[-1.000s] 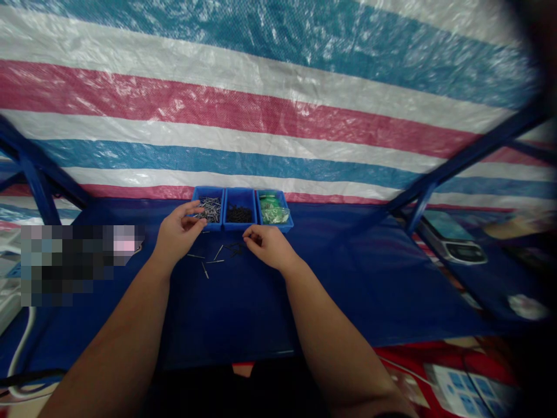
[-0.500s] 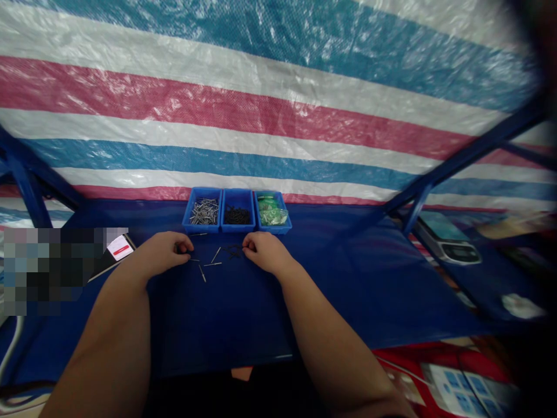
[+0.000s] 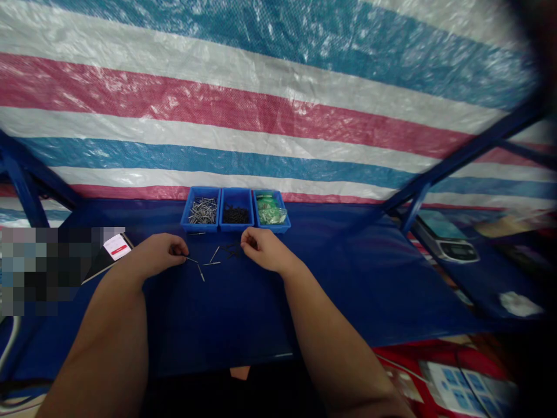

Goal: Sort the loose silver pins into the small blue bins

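Observation:
My left hand [image 3: 162, 253] is over the table with its fingers curled into a pinch. A thin silver pin, like a blind rivet [image 3: 192, 259], sticks out from its fingertips. Between the hands lie several similar silver pins [image 3: 211, 263] and a small loose group of black screw-like pieces [image 3: 232, 251]. Beside the black pieces, my right hand [image 3: 266, 249] is closed, thumb against fingers; what it holds, if anything, is hidden. Behind the hands stand three blue bins: one with silver pins [image 3: 203, 211], one with black pieces [image 3: 235, 215], one with green and clear plastic bags [image 3: 270, 210].
The blue table [image 3: 221, 325] runs up to a striped plastic sheet [image 3: 243, 116]. On the left lies a phone-like device [image 3: 116, 247] with a lit screen. A scale [image 3: 452, 244] stands on the right, and blue frame bars [image 3: 461, 157] slope at both sides.
My right hand has drawn slightly up and away from the black pieces. My left hand has shifted a little left, and more of the pin at its fingertips shows.

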Motion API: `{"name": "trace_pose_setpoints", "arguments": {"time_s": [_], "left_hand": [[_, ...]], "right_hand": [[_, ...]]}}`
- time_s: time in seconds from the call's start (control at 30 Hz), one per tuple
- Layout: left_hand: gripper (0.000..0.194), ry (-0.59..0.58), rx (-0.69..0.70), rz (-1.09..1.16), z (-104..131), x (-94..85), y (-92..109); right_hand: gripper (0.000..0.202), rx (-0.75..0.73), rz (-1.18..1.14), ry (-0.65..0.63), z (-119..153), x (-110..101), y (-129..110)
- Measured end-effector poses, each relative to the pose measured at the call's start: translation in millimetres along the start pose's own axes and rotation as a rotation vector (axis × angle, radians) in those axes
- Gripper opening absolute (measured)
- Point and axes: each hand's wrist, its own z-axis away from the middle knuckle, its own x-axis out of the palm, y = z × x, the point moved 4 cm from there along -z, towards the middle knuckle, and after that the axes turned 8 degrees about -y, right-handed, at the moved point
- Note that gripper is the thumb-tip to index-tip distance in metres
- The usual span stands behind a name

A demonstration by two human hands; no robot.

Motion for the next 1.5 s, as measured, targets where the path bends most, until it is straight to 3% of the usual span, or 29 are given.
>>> {"name": "trace_pose_setpoints", "arguments": {"time_s": [0.17, 0.3, 0.43, 0.53, 0.57, 0.67, 0.83, 0.9, 1.03, 1.07, 1.5], "left_hand": [[0.020, -0.030, 0.018, -0.020, 0, 1.0, 6], [0.026, 0.034, 0.142, 0.118, 10, -8.2, 20], [0.034, 0.366, 0.203, 0.299, 13, -23.9, 32], [0.040, 0.606, 0.136, 0.489, 5, -23.8, 32], [0.044, 0.636, 0.091, 0.550, 1, -20.8, 30], [0.051, 0.576, 0.053, 0.616, -8, -12.3, 30], [0.036, 0.688, 0.011, 0.376, 5, -23.2, 23], [0.033, 0.604, -0.012, 0.236, 5, -24.0, 18], [0.032, 0.113, -0.012, 0.168, -9, -4.5, 4], [0.031, 0.064, -0.012, 0.164, -11, -1.4, 2], [0.040, 0.266, -0.041, -0.150, -9, -7.2, 7]], "right_hand": [[0.005, -0.019, -0.126, 0.052, -2, -1, 1], [0.005, -0.057, -0.187, 0.167, -3, -3, 5], [0.018, -0.023, -0.267, 0.340, -4, -6, 14], [0.031, -0.019, -0.344, 0.411, -6, -3, 20], [0.038, -0.022, -0.362, 0.409, -8, -1, 20], [0.048, -0.026, -0.327, 0.361, -9, 2, 17], [0.019, 0.022, -0.089, 0.178, -8, 4, 7], [0.018, 0.053, 0.001, 0.100, -8, 5, 6], [0.022, 0.085, 0.129, 0.005, -8, 8, 8], [0.023, 0.090, 0.151, -0.005, -8, 9, 8], [0.017, 0.209, 0.355, 0.028, -15, 23, 2]]}}
